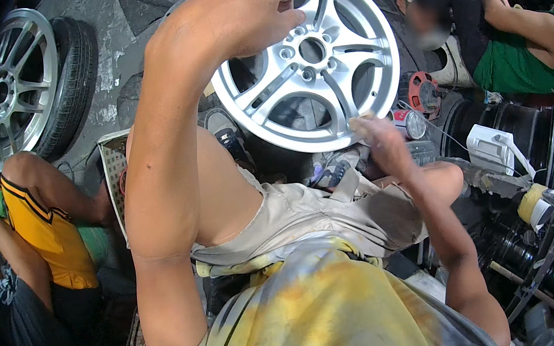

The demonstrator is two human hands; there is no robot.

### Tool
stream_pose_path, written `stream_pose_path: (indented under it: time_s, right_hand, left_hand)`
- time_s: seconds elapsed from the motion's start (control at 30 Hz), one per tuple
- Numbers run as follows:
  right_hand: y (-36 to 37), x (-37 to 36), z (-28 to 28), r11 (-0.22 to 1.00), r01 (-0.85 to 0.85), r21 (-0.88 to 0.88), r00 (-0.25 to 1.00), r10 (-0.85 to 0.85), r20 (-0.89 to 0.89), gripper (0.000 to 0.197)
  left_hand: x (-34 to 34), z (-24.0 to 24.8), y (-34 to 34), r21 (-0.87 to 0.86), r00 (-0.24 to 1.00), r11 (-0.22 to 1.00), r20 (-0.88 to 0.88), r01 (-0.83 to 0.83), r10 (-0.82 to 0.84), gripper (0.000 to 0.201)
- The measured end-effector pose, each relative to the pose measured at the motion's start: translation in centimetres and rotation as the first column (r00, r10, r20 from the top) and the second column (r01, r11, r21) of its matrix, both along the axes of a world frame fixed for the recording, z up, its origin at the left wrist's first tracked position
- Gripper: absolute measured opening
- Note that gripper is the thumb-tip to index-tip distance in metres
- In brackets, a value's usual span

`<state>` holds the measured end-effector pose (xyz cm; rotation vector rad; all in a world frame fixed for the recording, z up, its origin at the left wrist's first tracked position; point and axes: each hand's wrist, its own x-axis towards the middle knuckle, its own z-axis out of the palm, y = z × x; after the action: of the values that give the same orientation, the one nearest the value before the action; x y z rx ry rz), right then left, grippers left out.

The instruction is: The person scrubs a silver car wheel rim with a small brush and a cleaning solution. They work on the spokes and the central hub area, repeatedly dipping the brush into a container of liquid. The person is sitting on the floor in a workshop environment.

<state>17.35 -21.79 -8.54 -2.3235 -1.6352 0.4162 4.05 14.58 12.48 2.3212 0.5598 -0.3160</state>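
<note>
In front of me, a silver alloy wheel (311, 50) with forked spokes sits above my shoes, between my spread knees. My left hand (237, 12) arches over its upper left part, fingers curled in toward the spokes. Whatever those fingers hold, if anything, is hidden by the hand. At the wheel's lower right edge is my right hand (387, 147), slightly blurred and whitish at the fingertips. Its thumb side lies on the rim's face, with the other fingers closed at the edge.
A red-and-silver can (410, 124) and a red reel-like piece (425, 94) lie right of the wheel. Dark wheels (534, 137) and a white device (493, 146) stand farther right. A person in green sits at upper right, another in yellow shorts at left, near a silver wheel (3, 91) and tyre (75, 74).
</note>
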Motion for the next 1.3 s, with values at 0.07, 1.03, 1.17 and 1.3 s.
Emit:
stream_pose_path:
  time_s: [0.07,1.03,1.17,1.3]
  right_hand:
    - [0.1,2.1,0.3,0.987,0.002,-0.159,1.000,-0.001,0.006,0.035]
    - [7.0,-6.8,-2.3,0.949,-0.067,-0.307,0.987,0.109,0.122,0.034]
    - [10.0,-7.7,-3.5,0.931,-0.081,-0.355,0.997,0.074,-0.031,0.019]
    - [12.5,-12.2,-1.4,0.984,0.167,0.059,0.962,-0.150,-0.227,0.018]
  left_hand:
    - [-0.5,-0.8,0.5,0.023,0.998,1.000,0.058,0.006,-0.008,0.036]
    - [-3.9,-2.9,2.3,0.117,0.954,0.993,0.296,0.010,-0.044,0.035]
    - [-3.2,-1.9,2.1,0.110,0.967,0.993,0.247,0.038,-0.064,0.036]
    - [-1.9,-6.3,2.0,0.227,0.952,0.974,0.296,0.013,-0.082,0.035]
